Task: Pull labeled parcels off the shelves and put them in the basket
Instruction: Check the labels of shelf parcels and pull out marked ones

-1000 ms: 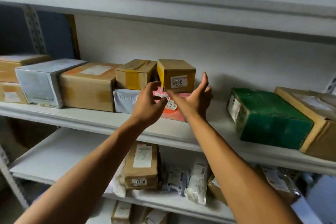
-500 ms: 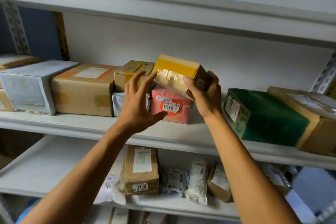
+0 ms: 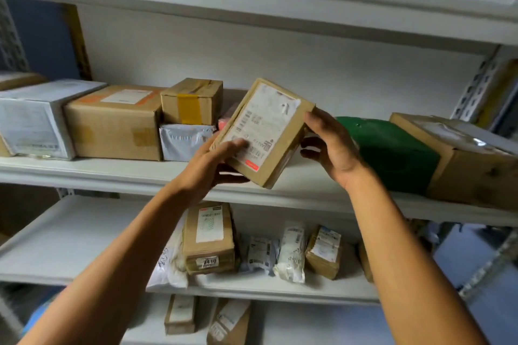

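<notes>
Head view: the small cardboard parcel [image 3: 265, 131] has come off the pink parcel [image 3: 224, 122] it sat on a second ago and is now tilted in the air before the middle shelf [image 3: 112, 173], label face up. The left hand [image 3: 208, 165] pinches its lower corner; the right hand [image 3: 330, 148] touches its edge, fingers loosely curled. No basket in view, so carrying remains
</notes>
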Action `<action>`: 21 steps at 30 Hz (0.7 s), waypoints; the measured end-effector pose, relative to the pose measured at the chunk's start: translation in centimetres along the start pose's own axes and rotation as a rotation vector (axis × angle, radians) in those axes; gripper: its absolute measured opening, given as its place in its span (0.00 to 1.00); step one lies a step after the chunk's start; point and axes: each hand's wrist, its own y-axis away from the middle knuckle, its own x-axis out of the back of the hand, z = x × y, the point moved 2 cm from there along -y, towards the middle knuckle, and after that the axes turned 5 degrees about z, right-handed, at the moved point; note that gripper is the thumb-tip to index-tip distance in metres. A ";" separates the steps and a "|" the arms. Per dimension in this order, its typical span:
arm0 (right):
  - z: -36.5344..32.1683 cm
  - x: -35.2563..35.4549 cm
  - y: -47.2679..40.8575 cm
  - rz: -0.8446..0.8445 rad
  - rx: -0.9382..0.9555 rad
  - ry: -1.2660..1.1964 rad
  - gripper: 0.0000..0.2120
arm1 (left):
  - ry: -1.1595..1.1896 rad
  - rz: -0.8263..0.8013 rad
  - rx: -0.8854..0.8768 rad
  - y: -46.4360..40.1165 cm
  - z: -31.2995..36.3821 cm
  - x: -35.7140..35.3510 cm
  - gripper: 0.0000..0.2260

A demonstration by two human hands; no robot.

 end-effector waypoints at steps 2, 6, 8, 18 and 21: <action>0.3 0.2 0.4 0.024 0.003 0.016 0.36 | 0.034 -0.035 0.053 0.5 -1.0 -0.1 0.22; 1.4 1.4 1.6 -0.053 -0.054 0.048 0.49 | 0.031 0.051 -0.063 0.3 -1.6 0.2 0.29; 2.4 2.1 2.6 -0.156 -0.104 0.077 0.58 | 0.092 0.120 -0.111 -0.2 -0.6 0.7 0.28; 6.3 0.9 6.6 -0.204 -0.308 -0.068 0.32 | -0.134 -0.044 0.067 -1.0 2.0 0.1 0.23; 7.1 0.7 7.3 -0.105 -0.506 -0.453 0.29 | -0.093 -0.189 0.106 -0.9 0.9 0.5 0.37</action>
